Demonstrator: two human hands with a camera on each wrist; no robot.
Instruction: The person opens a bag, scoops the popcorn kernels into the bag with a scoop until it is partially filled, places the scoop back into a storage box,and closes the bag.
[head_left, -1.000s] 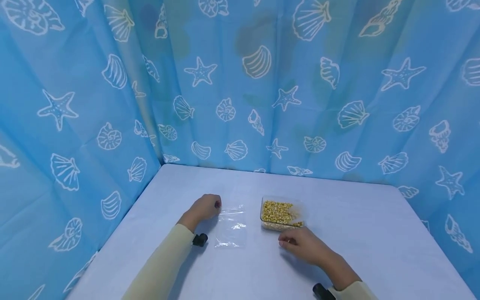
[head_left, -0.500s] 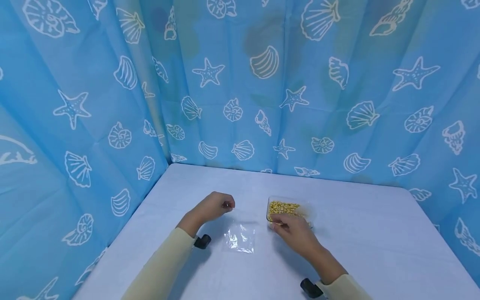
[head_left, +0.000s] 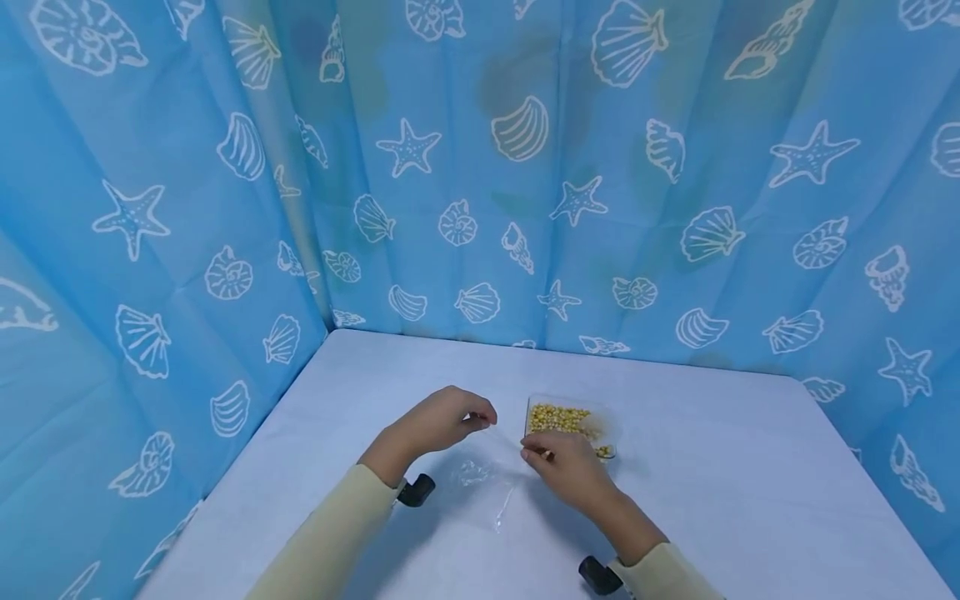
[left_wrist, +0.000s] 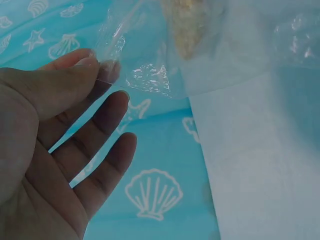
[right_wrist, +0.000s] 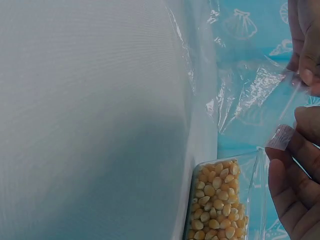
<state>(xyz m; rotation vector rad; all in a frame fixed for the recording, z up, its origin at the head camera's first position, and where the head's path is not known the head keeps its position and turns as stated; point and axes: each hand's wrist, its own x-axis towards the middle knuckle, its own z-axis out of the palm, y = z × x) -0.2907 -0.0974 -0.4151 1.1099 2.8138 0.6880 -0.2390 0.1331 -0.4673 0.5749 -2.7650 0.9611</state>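
Observation:
A clear plastic zip bag (head_left: 480, 483) hangs between both hands above the table. My left hand (head_left: 447, 421) pinches one top corner between thumb and forefinger; in the left wrist view the other fingers of that hand (left_wrist: 65, 110) spread apart below. The opposite top corner is pinched by my right hand (head_left: 566, 467), and the bag's clear film (right_wrist: 250, 95) stretches across the right wrist view. Just behind the right hand stands a clear rectangular container of yellow corn kernels (head_left: 555, 418), partly covered by that hand. Its kernels (right_wrist: 217, 200) show plainly in the right wrist view.
A white cloth covers the table (head_left: 720, 467). Blue curtains (head_left: 480, 208) printed with shells and starfish stand along its back and left edges. A black wrist camera (head_left: 416, 490) sits on the left wrist, and another camera (head_left: 598, 575) on the right.
The bag lay flat on the table one second ago; now it is lifted by its top edge. My left hand has moved right, and my right hand has moved left to the bag's other corner.

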